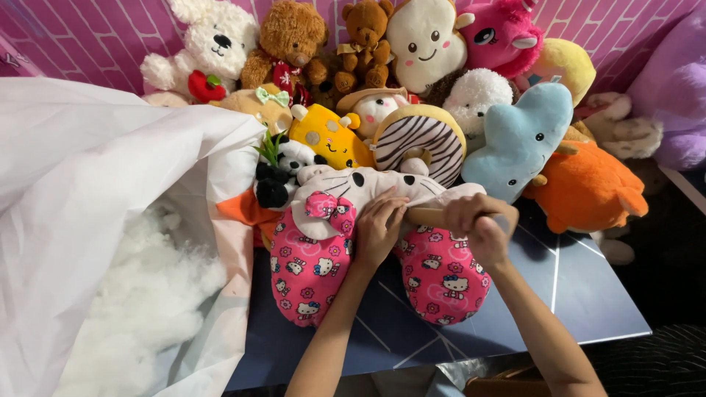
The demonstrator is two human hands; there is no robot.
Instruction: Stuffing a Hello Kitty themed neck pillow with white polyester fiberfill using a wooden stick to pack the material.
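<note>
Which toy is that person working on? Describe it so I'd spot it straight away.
Start at the toy pile against the pink wall. On the blue table before it lies a white cat plush. Alone there, it wears pink printed fabric and a pink bow, under both hands.
</note>
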